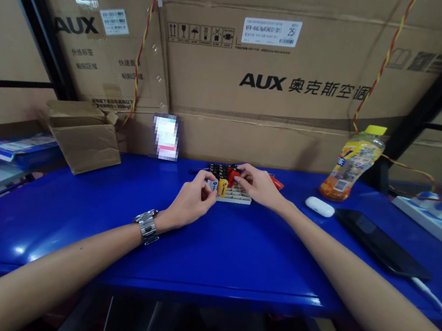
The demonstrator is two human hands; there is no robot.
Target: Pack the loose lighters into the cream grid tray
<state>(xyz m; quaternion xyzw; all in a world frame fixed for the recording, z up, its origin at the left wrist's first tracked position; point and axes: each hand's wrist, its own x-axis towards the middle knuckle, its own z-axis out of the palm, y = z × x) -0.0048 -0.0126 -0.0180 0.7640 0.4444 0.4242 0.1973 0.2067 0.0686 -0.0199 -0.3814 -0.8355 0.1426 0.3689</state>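
Note:
A small white grid tray (237, 196) sits on the blue table (207, 243), with several black, yellow and red batteries (220, 172) standing in its far cells. My left hand (191, 201), a metal watch on its wrist, pinches a yellow and black battery (221, 187) at the tray's left side. My right hand (258, 185) rests over the tray's right part, its fingers curled on a red item at the back; what that item is I cannot make out.
An open cardboard box (85, 136) stands at the left, a yellow drink bottle (352, 163) at the right. A white earbud case (320, 206) and a black phone (382, 242) with a cable lie at the right. Large AUX cartons (263, 70) form the back wall.

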